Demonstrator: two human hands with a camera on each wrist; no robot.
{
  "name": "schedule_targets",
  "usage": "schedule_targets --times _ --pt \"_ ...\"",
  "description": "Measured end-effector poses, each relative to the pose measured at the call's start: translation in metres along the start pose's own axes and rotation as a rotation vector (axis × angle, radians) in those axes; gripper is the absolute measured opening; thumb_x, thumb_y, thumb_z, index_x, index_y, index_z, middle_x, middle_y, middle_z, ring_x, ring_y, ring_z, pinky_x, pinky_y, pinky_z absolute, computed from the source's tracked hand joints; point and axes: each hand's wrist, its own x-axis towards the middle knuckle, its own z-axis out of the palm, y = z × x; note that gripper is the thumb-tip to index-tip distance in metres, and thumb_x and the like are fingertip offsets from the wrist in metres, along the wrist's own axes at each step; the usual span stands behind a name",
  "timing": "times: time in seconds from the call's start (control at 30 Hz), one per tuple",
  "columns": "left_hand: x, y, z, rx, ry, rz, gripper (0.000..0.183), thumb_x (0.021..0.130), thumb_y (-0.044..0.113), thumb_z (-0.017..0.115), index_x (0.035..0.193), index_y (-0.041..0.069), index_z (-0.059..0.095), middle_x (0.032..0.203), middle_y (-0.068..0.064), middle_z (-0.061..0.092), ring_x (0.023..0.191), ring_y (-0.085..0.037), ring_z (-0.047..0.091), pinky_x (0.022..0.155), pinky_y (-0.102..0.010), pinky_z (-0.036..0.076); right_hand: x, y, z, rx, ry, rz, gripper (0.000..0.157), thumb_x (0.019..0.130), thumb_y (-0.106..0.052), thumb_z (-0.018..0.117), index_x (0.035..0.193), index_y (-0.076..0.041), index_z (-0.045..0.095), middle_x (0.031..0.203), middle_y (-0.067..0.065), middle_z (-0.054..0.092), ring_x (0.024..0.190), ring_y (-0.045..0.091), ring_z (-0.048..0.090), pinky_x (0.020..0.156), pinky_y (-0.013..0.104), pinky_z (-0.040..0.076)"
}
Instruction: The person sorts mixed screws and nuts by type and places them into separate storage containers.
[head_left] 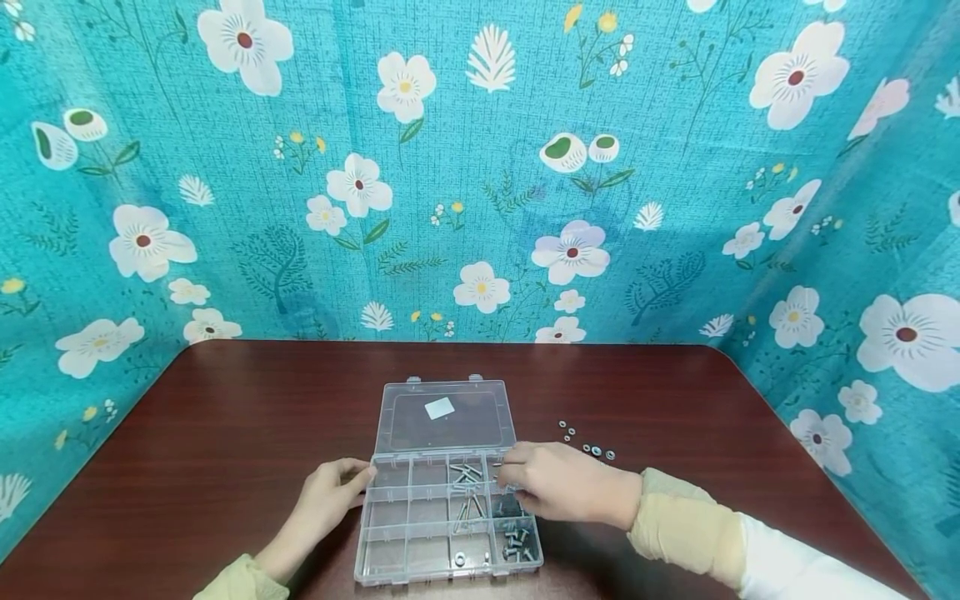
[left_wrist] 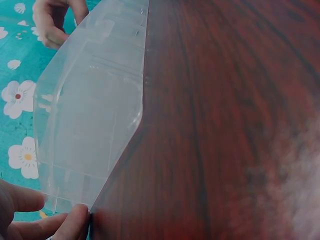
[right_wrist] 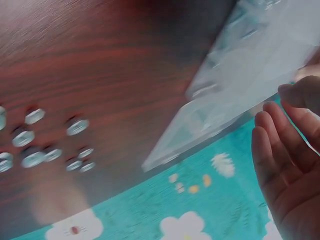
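A clear plastic compartment box (head_left: 427, 533) lies on the table with its lid (head_left: 405, 425) folded back. My left hand (head_left: 333, 492) grips the box's left wall near the hinge side; in the left wrist view its fingers (left_wrist: 75, 222) lie against the box corner. Over the back right compartments is my right hand (head_left: 558, 477), fingers bent down and thumb close to the index fingertip. I cannot tell whether anything is between them. Long screws (head_left: 469, 510) lie in the third column, short bolts (head_left: 517, 546) in the front right compartment, and a nut (head_left: 460, 559) in the front row.
Several small metal nuts (head_left: 596, 451) lie on the dark wood table (head_left: 247, 417) to the right of the lid, seen closer as nuts (right_wrist: 34, 159) in the right wrist view. A white label (head_left: 439, 407) is on the lid. A flowered teal curtain (head_left: 450, 208) stands behind the table.
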Motion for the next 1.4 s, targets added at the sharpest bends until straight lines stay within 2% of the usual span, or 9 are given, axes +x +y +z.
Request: schedule_targets --times 0.23,0.5,0.73,0.9,1.13,1.4 --pt "-0.001 0.001 0.000 -0.004 0.007 -0.018 0.026 0.088 0.009 0.057 0.104 -0.012 0.059 0.093 -0.016 0.065 0.083 -0.027 0.065 0.063 -0.026 0.058 -0.011 0.031 0.006 -0.004 -0.006 0.152 0.019 0.074 -0.007 0.070 0.091 -0.014 0.067 0.082 -0.005 0.060 0.075 0.006 0.053 0.062 0.017 0.052" --pt "-0.001 0.001 0.000 0.007 0.007 -0.011 0.027 0.089 0.010 0.056 0.104 -0.012 0.059 0.092 -0.017 0.065 0.082 -0.027 0.065 0.063 -0.026 0.058 -0.021 0.061 0.009 0.018 0.030 0.254 0.021 0.072 -0.001 0.069 0.090 -0.012 0.068 0.083 -0.002 0.059 0.077 0.010 0.055 0.068 0.021 0.055" --pt "0.000 -0.001 0.001 -0.009 0.015 -0.020 0.025 0.088 0.008 0.057 0.103 -0.011 0.060 0.091 -0.014 0.066 0.082 -0.026 0.064 0.063 -0.025 0.058 -0.025 0.080 0.020 0.134 -0.029 0.447 0.019 0.074 0.001 0.068 0.090 -0.008 0.068 0.084 -0.001 0.059 0.078 0.012 0.057 0.070 0.026 0.056" --pt "0.000 0.000 0.002 -0.027 0.016 -0.022 0.024 0.088 0.007 0.057 0.102 -0.012 0.060 0.091 -0.015 0.065 0.082 -0.025 0.065 0.063 -0.025 0.058 -0.027 0.090 0.026 0.234 -0.066 0.571 0.018 0.075 0.002 0.068 0.091 -0.007 0.067 0.085 0.000 0.059 0.077 0.015 0.056 0.068 0.025 0.055" --pt "0.000 0.000 0.002 -0.027 0.016 -0.022 0.025 0.088 0.008 0.057 0.103 -0.012 0.060 0.093 -0.016 0.065 0.081 -0.025 0.065 0.063 -0.025 0.058 -0.029 0.100 0.034 0.290 -0.074 0.603 0.015 0.073 0.005 0.067 0.085 -0.005 0.067 0.082 0.002 0.058 0.071 0.013 0.051 0.060 0.022 0.052" --pt "-0.001 0.001 0.002 -0.036 0.022 -0.025 0.025 0.087 0.007 0.057 0.102 -0.013 0.060 0.093 -0.018 0.065 0.080 -0.025 0.065 0.062 -0.025 0.058 -0.030 0.104 0.044 0.309 -0.067 0.573 0.015 0.071 0.008 0.064 0.077 -0.006 0.064 0.078 0.000 0.055 0.067 0.011 0.050 0.056 0.019 0.049"
